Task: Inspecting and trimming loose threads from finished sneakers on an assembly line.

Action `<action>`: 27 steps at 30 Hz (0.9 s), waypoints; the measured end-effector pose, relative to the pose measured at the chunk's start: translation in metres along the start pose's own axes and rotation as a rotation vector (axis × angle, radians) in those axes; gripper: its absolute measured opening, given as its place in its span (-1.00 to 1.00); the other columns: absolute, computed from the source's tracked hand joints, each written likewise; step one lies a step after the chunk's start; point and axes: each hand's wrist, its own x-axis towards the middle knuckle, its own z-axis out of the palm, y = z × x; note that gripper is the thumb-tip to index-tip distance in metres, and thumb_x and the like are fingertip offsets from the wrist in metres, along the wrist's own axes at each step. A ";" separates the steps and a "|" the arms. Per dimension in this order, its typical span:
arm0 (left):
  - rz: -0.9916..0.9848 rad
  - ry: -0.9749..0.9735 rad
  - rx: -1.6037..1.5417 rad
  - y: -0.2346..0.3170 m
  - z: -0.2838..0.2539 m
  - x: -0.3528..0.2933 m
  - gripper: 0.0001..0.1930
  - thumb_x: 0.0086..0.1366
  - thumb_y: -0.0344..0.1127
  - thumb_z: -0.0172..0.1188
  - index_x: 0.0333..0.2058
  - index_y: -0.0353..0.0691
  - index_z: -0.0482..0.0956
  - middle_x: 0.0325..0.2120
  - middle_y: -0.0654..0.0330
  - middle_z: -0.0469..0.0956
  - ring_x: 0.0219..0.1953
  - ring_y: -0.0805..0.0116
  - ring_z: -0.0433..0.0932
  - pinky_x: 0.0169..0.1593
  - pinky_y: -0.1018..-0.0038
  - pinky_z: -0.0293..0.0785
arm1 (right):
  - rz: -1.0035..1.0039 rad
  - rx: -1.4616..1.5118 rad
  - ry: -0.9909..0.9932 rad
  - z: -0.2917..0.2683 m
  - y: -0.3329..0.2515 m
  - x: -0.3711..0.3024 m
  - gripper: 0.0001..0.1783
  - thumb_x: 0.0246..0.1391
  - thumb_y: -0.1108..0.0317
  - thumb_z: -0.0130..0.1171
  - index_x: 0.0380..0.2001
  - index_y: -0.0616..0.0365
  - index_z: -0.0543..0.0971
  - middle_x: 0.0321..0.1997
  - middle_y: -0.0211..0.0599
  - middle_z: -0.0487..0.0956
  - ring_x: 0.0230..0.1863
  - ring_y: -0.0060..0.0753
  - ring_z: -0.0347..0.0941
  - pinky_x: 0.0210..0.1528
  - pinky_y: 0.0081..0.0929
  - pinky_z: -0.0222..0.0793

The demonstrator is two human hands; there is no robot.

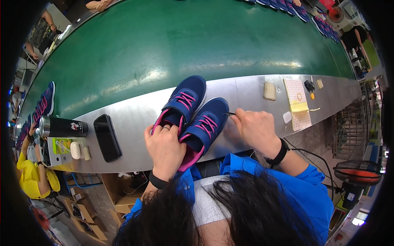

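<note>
Fingers gripping 2 navy-and-pink fabric shoes [213,112], our left hand [166,147] seemingly steadies them; our right hand [257,129] pinches a slim dark tool [231,114].

1. Hair [262,201]: long, black, worn loose; falls in two thick masses down the front, fine strands straying between.
2. Jacket [316,201]: bright blue, open at the front; small round detail on its left front, too small to make out.
3. Undershirt [207,201]: whitish, showing between the hair masses.
4. Right sleeve [310,177]: same blue, ends near the elbow; forearm bare beyond.
5. Right wristband [281,153]: black, broad.
6. Left wristband [157,180]: black.
7. Left grip [165,143]: ring [166,128] on one finger.
</note>
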 end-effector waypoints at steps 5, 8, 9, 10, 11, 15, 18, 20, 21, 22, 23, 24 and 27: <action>0.025 0.026 -0.016 -0.001 0.001 0.000 -0.80 -0.26 -0.40 0.23 -0.52 -0.23 0.61 -0.54 0.14 0.56 -0.36 0.18 0.49 0.05 0.20 0.25 | -0.004 0.020 -0.034 -0.003 0.003 0.002 -0.75 0.13 0.20 0.08 -0.55 0.09 0.46 -0.71 -0.20 0.50 -0.66 -0.09 0.48 -0.60 -0.23 0.34; 0.027 0.023 -0.017 -0.002 0.002 0.000 -0.80 -0.25 -0.40 0.23 -0.52 -0.23 0.61 -0.55 0.14 0.56 -0.36 0.18 0.49 0.05 0.20 0.25 | 0.011 0.012 -0.064 -0.004 0.005 0.000 -0.75 0.13 0.19 0.08 -0.55 0.08 0.46 -0.72 -0.19 0.50 -0.66 -0.07 0.47 -0.59 -0.21 0.34; 0.027 0.022 -0.015 -0.002 0.002 0.000 -0.80 -0.25 -0.40 0.23 -0.52 -0.24 0.60 -0.55 0.14 0.56 -0.36 0.18 0.49 0.05 0.20 0.25 | 0.016 0.016 -0.055 -0.003 0.006 0.000 -0.74 0.13 0.18 0.09 -0.54 0.08 0.47 -0.72 -0.18 0.50 -0.66 -0.07 0.47 -0.58 -0.22 0.34; 0.026 0.022 -0.015 -0.002 0.002 -0.001 -0.80 -0.25 -0.40 0.23 -0.52 -0.24 0.60 -0.55 0.14 0.56 -0.36 0.18 0.49 0.05 0.20 0.25 | 0.022 0.020 -0.047 -0.003 0.007 -0.001 -0.74 0.12 0.17 0.10 -0.54 0.08 0.47 -0.73 -0.18 0.49 -0.66 -0.06 0.47 -0.58 -0.22 0.34; 0.024 0.020 -0.012 -0.002 0.002 0.000 -0.80 -0.25 -0.40 0.23 -0.52 -0.24 0.60 -0.55 0.13 0.55 -0.36 0.17 0.49 0.05 0.20 0.25 | 0.022 0.019 -0.047 -0.004 0.007 -0.001 -0.74 0.12 0.17 0.10 -0.54 0.08 0.47 -0.73 -0.18 0.49 -0.66 -0.06 0.47 -0.58 -0.22 0.34; 0.023 0.017 -0.012 -0.001 0.001 0.000 -0.81 -0.25 -0.41 0.22 -0.52 -0.26 0.60 -0.55 0.12 0.55 -0.36 0.17 0.49 0.05 0.20 0.25 | 0.183 0.013 -0.092 -0.007 0.008 -0.003 -0.71 0.12 0.07 0.12 -0.47 0.07 0.52 -0.69 -0.18 0.51 -0.59 -0.04 0.51 -0.54 -0.18 0.36; 0.022 0.019 -0.005 -0.001 0.001 0.000 -0.81 -0.25 -0.41 0.23 -0.53 -0.26 0.60 -0.55 0.12 0.55 -0.36 0.17 0.49 0.04 0.20 0.25 | 0.239 0.013 -0.034 -0.004 0.012 -0.005 -0.67 0.11 0.04 0.13 -0.44 0.10 0.51 -0.68 -0.16 0.53 -0.58 -0.05 0.52 -0.54 -0.18 0.38; 0.021 0.014 0.002 -0.001 0.002 0.000 -0.81 -0.25 -0.41 0.23 -0.53 -0.26 0.60 -0.55 0.12 0.55 -0.36 0.17 0.49 0.05 0.20 0.25 | 0.243 0.027 0.020 0.000 0.013 -0.006 -0.64 0.10 0.01 0.14 -0.44 0.12 0.49 -0.68 -0.16 0.53 -0.58 -0.07 0.53 -0.55 -0.19 0.39; 0.019 0.009 0.009 0.000 0.002 0.000 -0.81 -0.25 -0.41 0.23 -0.53 -0.26 0.59 -0.56 0.12 0.55 -0.36 0.17 0.49 0.05 0.20 0.26 | 0.241 0.069 0.038 0.001 0.011 -0.006 -0.61 0.07 -0.02 0.16 -0.41 0.12 0.50 -0.66 -0.15 0.54 -0.56 -0.06 0.54 -0.54 -0.19 0.40; 0.020 0.008 0.011 0.000 0.002 0.000 -0.81 -0.25 -0.41 0.23 -0.53 -0.26 0.59 -0.56 0.12 0.55 -0.36 0.17 0.49 0.05 0.20 0.26 | 0.238 0.112 0.056 0.003 0.010 -0.006 -0.58 0.05 -0.05 0.19 -0.38 0.12 0.51 -0.65 -0.15 0.55 -0.55 -0.05 0.54 -0.53 -0.20 0.40; 0.023 0.015 0.016 0.000 0.002 0.000 -0.81 -0.26 -0.41 0.23 -0.53 -0.26 0.59 -0.56 0.12 0.55 -0.36 0.17 0.49 0.05 0.20 0.26 | 0.241 0.113 0.057 0.005 0.009 -0.005 -0.58 0.05 -0.05 0.19 -0.38 0.12 0.51 -0.65 -0.15 0.55 -0.55 -0.05 0.54 -0.53 -0.20 0.40; 0.025 0.023 0.021 0.000 0.002 0.000 -0.81 -0.26 -0.41 0.23 -0.53 -0.26 0.59 -0.56 0.12 0.55 -0.36 0.17 0.50 0.06 0.20 0.26 | 0.268 0.195 0.069 0.009 0.009 -0.004 -0.56 0.01 -0.08 0.22 -0.35 0.12 0.52 -0.63 -0.15 0.55 -0.54 -0.04 0.54 -0.51 -0.19 0.40; -0.005 0.018 0.016 0.000 0.004 0.000 -0.84 -0.26 -0.42 0.22 -0.57 -0.25 0.56 -0.54 0.11 0.55 -0.32 0.15 0.52 0.08 0.22 0.26 | 0.333 0.364 0.091 0.021 0.007 0.006 -0.54 -0.04 -0.08 0.26 -0.31 0.11 0.53 -0.61 -0.16 0.56 -0.52 -0.01 0.54 -0.48 -0.18 0.40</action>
